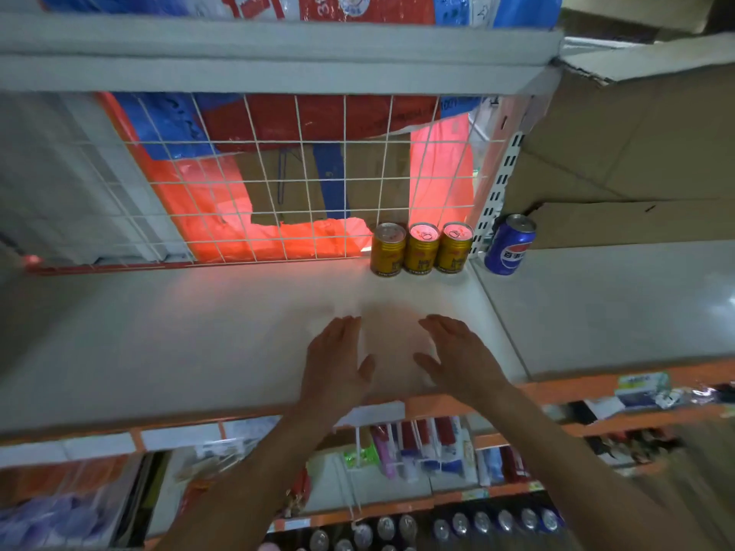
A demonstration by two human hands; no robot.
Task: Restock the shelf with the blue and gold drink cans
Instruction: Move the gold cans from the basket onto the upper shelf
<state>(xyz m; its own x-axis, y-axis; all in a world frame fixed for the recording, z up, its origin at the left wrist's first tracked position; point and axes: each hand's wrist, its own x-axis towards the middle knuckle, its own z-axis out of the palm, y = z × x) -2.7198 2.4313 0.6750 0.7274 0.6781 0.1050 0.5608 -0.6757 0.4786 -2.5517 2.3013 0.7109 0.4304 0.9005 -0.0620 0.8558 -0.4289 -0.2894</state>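
Note:
Three gold cans [421, 249] stand upright in a row at the back right corner of the white shelf [199, 332], against the wire mesh back. One blue can [510, 245] stands on the neighbouring shelf section to the right, beside a cardboard box. My left hand [338, 359] and my right hand [457, 355] hover side by side over the shelf's front half, palms down, fingers straight, holding nothing. Both hands are well in front of the cans.
A wire mesh panel [278, 173] closes the shelf's back, with red and blue bags behind it. Cardboard boxes [636, 153] fill the right section. Lower shelves hold toothpaste packs [429, 451] and several can tops [477, 522]. An upper shelf board [278, 53] overhangs.

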